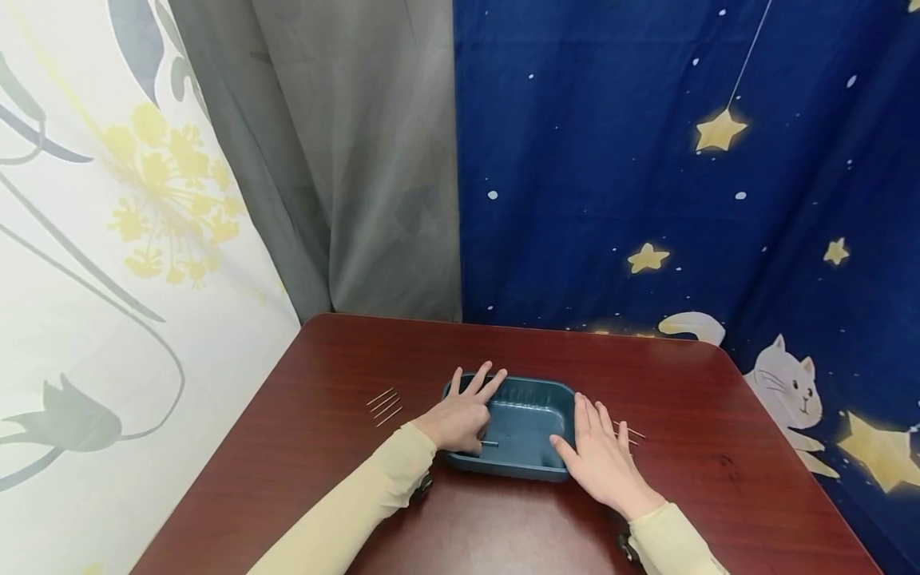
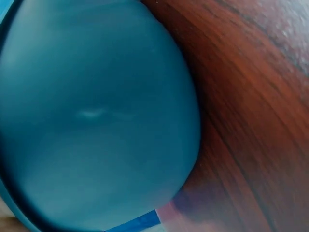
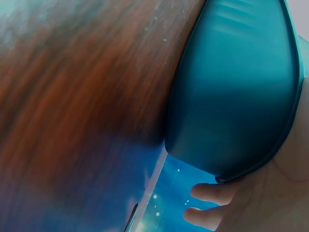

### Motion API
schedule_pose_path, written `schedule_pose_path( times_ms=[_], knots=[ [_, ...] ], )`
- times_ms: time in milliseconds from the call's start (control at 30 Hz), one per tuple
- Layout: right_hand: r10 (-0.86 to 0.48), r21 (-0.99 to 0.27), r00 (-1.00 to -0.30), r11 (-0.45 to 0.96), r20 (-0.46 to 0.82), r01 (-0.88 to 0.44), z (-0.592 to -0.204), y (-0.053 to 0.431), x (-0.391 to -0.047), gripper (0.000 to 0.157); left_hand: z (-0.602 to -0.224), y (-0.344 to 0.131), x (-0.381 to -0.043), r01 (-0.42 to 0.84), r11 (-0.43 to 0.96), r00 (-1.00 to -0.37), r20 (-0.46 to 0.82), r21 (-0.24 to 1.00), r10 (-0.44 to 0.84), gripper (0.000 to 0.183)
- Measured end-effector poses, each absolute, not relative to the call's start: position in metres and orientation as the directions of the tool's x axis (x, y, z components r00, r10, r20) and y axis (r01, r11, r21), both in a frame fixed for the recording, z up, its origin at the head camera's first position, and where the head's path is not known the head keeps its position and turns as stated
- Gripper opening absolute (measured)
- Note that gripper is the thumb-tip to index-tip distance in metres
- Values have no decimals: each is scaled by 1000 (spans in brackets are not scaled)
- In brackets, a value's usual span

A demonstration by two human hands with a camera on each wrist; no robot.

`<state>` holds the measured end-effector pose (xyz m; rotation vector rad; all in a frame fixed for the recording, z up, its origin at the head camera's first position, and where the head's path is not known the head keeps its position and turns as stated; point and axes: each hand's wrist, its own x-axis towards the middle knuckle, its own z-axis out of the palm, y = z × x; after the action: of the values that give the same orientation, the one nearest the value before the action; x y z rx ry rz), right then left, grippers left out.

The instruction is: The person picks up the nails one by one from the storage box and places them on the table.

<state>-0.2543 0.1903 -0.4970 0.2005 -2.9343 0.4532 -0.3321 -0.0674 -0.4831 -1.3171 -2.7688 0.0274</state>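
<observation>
A dark teal plastic tray with rounded corners sits on the table. My left hand reaches over its left end, three fingers spread, thumb and index finger lowered inside. They pinch a short thin metal rod, of which one end shows. My right hand rests against the tray's right side with its fingers straight. The right wrist view shows this palm at the tray's rim. In the left wrist view the tray's outer wall fills much of the picture, and the left hand's fingertips are hidden.
Several thin metal rods lie side by side on the red-brown wooden table to the tray's left. More rods lie past my right hand, partly covered by it. Grey and blue curtains hang behind the table's far edge.
</observation>
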Motion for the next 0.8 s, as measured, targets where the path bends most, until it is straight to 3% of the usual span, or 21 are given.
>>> schedule_pose_path(
  times_ms=[600,800],
  knots=[
    [-107,-293,-974,942,197,-163,-497,191,-255,88,-464,-87,-330,739,670,-665,238,71,708,29],
    [-109,-297,-975,941,194,-164,-498,190,-254,89,-452,-105,-329,667,742,-726,280,67,628,28]
  ],
)
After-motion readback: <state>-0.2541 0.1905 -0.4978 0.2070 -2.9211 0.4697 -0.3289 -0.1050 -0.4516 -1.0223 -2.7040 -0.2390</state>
